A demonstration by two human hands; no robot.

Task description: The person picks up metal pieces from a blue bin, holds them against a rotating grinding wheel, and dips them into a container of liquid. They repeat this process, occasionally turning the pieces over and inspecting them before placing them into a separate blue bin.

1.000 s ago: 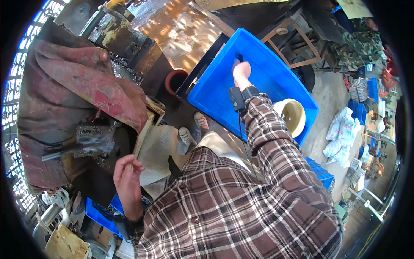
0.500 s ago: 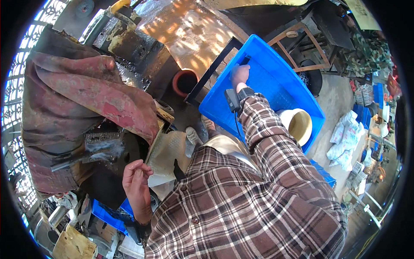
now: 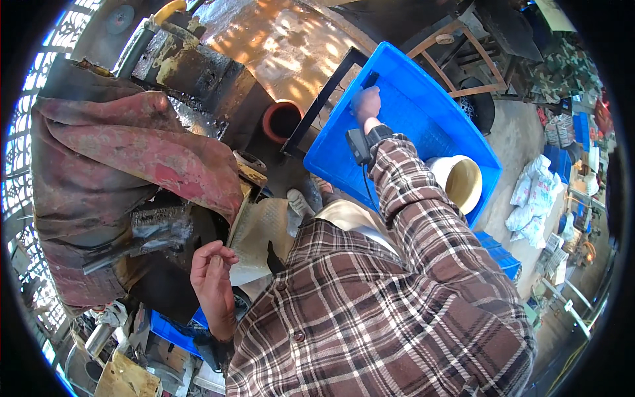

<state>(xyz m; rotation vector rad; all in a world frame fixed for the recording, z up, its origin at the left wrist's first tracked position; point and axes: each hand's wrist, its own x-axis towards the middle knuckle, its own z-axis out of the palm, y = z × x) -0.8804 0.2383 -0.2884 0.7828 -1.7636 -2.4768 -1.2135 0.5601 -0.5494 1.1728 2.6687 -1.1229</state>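
The right hand [image 3: 367, 104] is near the far corner of the blue tub [image 3: 426, 106] (I cannot tell its grip); the left hand [image 3: 215, 281] hangs loosely curled.

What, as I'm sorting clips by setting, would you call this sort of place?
Probably a workshop, its trade unclear: worn, grimy metal equipment at upper left, a draped, stained reddish cloth, and a large blue tub holding a cream bucket.
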